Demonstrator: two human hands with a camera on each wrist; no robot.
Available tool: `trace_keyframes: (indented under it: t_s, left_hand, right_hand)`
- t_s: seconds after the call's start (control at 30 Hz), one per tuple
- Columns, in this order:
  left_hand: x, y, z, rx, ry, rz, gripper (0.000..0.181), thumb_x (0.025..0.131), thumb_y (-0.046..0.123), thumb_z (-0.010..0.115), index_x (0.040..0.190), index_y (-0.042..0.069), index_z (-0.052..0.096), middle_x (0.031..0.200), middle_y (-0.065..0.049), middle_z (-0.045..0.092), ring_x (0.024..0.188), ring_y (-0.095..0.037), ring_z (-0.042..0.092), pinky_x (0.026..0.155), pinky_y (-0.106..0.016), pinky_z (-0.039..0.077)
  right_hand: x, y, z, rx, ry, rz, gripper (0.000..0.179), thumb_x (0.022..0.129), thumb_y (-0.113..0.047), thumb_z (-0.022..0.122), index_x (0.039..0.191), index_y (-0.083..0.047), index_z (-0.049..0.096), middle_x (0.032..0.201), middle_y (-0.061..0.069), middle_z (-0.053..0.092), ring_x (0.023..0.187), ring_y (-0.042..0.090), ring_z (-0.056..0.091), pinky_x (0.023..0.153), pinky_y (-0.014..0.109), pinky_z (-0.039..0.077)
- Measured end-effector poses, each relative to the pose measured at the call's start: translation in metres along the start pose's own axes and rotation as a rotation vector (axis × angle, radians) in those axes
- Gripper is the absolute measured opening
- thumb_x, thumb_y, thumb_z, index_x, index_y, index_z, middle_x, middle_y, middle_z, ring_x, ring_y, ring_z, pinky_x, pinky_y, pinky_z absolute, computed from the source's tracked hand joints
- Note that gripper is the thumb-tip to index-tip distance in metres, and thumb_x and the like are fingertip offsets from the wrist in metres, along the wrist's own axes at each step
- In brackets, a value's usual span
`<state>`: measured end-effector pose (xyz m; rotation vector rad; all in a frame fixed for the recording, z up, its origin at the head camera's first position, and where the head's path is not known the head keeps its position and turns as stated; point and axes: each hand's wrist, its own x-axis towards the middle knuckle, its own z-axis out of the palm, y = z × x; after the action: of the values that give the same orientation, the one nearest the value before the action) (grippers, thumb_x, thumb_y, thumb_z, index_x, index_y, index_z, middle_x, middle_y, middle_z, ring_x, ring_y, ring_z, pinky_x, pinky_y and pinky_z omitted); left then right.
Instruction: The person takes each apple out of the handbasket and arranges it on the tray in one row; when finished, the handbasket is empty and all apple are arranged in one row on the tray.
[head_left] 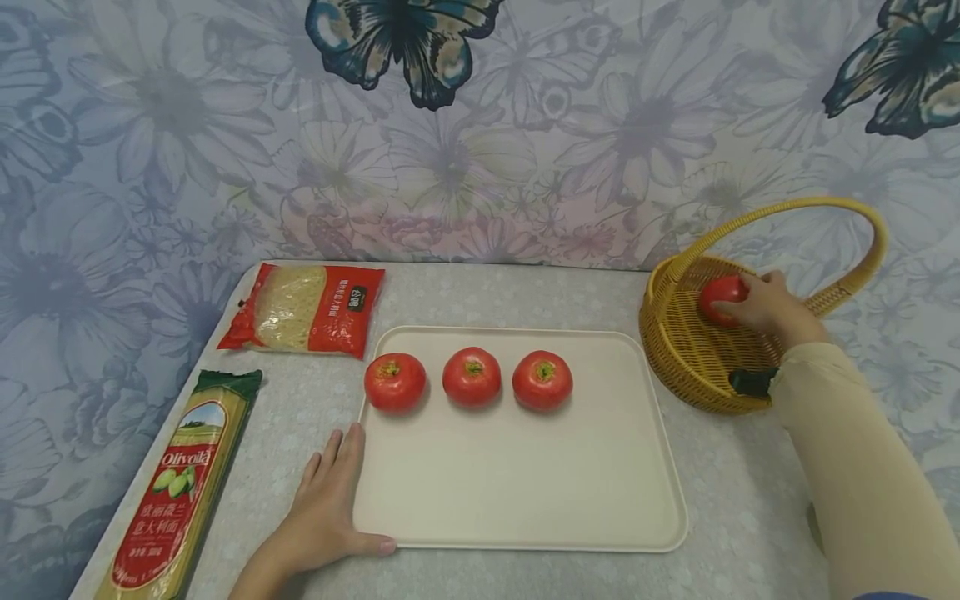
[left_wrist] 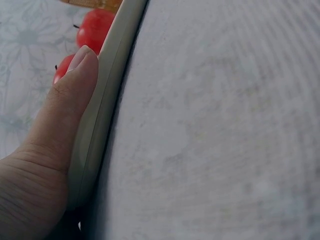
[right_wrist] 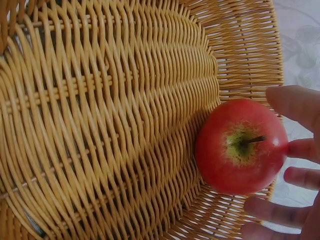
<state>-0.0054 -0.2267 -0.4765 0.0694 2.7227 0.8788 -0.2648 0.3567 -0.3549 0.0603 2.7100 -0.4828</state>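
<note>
In the wicker basket (head_left: 678, 375) at the right, my right hand (head_left: 780, 308) grips a red apple (head_left: 720, 302) from its right side. The right wrist view shows that apple (right_wrist: 225, 170) stem toward the camera, against the woven wall, with the fingertips (right_wrist: 282, 97) at its edge. My left hand (head_left: 322, 508) lies spread at the near left corner of a cream tray (head_left: 517, 475), thumb along the front edge and fingers by the left side. Three red apples stand in a row at the tray's far side: left (head_left: 395, 383), middle (head_left: 472, 377) and right (head_left: 542, 381).
A red-and-clear pasta packet (head_left: 315, 308) lies at the back left of the table. Along the left edge is a long Olivoilà pasta pack (head_left: 180, 492). The basket's tall handle (head_left: 817, 202) arches over the right arm. A floral cloth wall (head_left: 480, 192) stands behind the table.
</note>
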Motion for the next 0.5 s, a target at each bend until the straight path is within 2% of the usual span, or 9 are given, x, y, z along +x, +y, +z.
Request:
trace_keyframes:
  t_s: [0.07,0.17,0.27,0.3,0.37,0.43,0.5]
  left_hand:
    - [0.0,0.0,0.0,0.004,-0.002,-0.005,0.158,0.045,0.077,0.083,0.16,0.006,0.001,0.166,-0.023,0.005,0.151,-0.049,-0.006,0.116,-0.07,-0.003]
    - [0.001,-0.001,0.001,0.011,0.0,-0.005,0.158,0.045,0.078,0.083,0.16,0.006,0.001,0.166,-0.024,0.005,0.151,-0.049,-0.005,0.115,-0.071,-0.003]
    - [0.001,-0.002,0.001,0.02,0.01,0.001,0.159,0.044,0.08,0.082,0.16,0.006,0.001,0.166,-0.024,0.005,0.151,-0.049,-0.004,0.116,-0.071,-0.002]
    - [0.001,-0.002,0.002,0.021,0.013,0.005,0.16,0.044,0.081,0.081,0.16,0.006,0.001,0.166,-0.024,0.006,0.151,-0.049,-0.004,0.116,-0.071,-0.002]
    - [0.001,-0.003,0.002,0.021,0.019,0.012,0.16,0.044,0.08,0.082,0.16,0.006,0.001,0.166,-0.024,0.006,0.151,-0.049,-0.004,0.116,-0.07,-0.001]
    - [0.001,-0.002,0.002,0.023,0.022,0.017,0.16,0.044,0.081,0.081,0.16,0.006,0.001,0.165,-0.024,0.007,0.151,-0.049,-0.003,0.116,-0.07,-0.001]
    - [0.001,-0.002,0.002,0.022,0.025,0.021,0.16,0.044,0.08,0.082,0.16,0.005,0.001,0.165,-0.024,0.007,0.151,-0.049,-0.003,0.116,-0.07,-0.001]
  right_hand:
    - [0.001,0.0,0.001,0.012,0.027,-0.022,0.087,0.099,-0.054,0.044,0.153,0.008,0.014,0.141,0.046,0.006,0.121,0.066,0.029,0.095,0.074,0.037]
    - [0.005,-0.001,0.004,0.056,0.077,-0.078,0.071,0.101,-0.048,0.045,0.138,0.011,0.033,0.135,0.043,0.027,0.116,0.058,0.041,0.089,0.066,0.043]
    - [0.008,-0.001,0.007,0.048,0.126,-0.122,0.055,0.102,-0.043,0.047,0.116,0.01,0.045,0.111,0.032,0.051,0.097,0.043,0.053,0.076,0.05,0.048]
    - [0.008,-0.001,0.008,0.039,0.139,-0.126,0.05,0.101,-0.041,0.049,0.109,0.008,0.046,0.102,0.027,0.054,0.09,0.039,0.054,0.071,0.045,0.047]
    - [0.008,0.0,0.009,0.006,0.159,-0.117,0.047,0.1,-0.041,0.053,0.102,0.006,0.046,0.096,0.022,0.052,0.085,0.034,0.052,0.067,0.042,0.044]
    - [0.008,0.002,0.01,0.0,0.16,-0.099,0.05,0.098,-0.041,0.056,0.103,0.007,0.044,0.1,0.025,0.051,0.088,0.037,0.051,0.069,0.046,0.045]
    - [0.007,0.004,0.011,0.019,0.15,-0.082,0.059,0.097,-0.042,0.058,0.113,0.012,0.043,0.112,0.032,0.049,0.098,0.043,0.051,0.077,0.054,0.046]
